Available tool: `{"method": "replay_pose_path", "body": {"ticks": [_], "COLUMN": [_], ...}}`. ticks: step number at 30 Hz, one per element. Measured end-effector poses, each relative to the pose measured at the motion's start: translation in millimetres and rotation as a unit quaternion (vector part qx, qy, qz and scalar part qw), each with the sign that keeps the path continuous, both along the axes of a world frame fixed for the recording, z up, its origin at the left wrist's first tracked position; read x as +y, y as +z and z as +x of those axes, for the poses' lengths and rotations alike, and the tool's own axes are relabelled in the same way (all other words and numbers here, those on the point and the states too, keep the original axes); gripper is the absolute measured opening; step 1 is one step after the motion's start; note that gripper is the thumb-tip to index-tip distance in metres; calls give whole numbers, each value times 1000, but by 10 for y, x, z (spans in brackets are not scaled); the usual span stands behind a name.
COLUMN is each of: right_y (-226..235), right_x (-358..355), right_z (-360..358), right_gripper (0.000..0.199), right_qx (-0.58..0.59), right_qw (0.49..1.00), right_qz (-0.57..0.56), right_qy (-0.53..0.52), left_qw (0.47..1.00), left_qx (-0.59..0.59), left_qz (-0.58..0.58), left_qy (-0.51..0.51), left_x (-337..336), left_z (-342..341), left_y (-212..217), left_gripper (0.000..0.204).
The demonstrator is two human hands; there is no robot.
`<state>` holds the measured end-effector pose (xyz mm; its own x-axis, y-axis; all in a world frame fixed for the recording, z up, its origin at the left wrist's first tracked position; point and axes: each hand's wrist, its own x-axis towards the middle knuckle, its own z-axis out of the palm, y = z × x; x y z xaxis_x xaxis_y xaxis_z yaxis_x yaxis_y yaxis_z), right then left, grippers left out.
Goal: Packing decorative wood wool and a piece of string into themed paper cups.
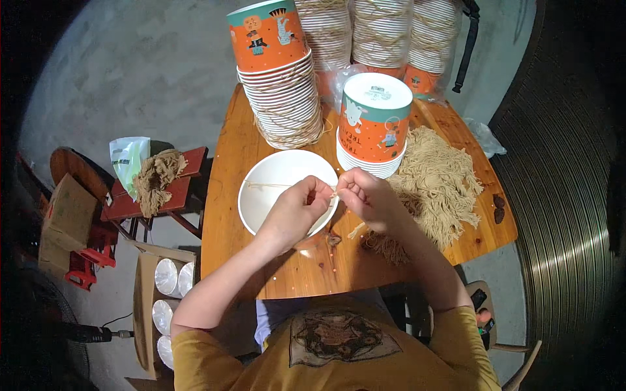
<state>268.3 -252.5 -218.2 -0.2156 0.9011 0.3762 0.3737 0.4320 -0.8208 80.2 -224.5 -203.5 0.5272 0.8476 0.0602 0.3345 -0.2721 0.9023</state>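
- Left hand (293, 212) and right hand (368, 195) pinch 1 string (277, 186) between them, fingers closed, over a white bowl (261, 195).
- Done, by the look: strung stacks (290, 104) beyond the hands.
- Left: string pile (437, 182) right of the hands, still large.

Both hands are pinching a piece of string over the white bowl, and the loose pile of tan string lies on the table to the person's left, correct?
Not quite. The head view shows the pile of tan string to the person's right. The rest holds: the left hand and right hand pinch a string over the white bowl.
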Motion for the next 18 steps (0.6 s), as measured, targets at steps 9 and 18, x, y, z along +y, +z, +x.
{"method": "replay_pose_path", "body": {"ticks": [9,18], "right_y": [-66,-143], "right_x": [15,50], "right_z": [23,43], "right_gripper": [4,4], "right_qx": [29,43], "right_qw": [999,997], "right_qz": [-33,-56], "right_qy": [22,35], "left_qw": [996,989], "left_qx": [-53,-82], "left_qz": [-66,-119], "left_qy": [-7,-9], "left_x": [67,34], "left_z": [-15,26], "left_y": [-35,37], "left_gripper": [11,9]}}
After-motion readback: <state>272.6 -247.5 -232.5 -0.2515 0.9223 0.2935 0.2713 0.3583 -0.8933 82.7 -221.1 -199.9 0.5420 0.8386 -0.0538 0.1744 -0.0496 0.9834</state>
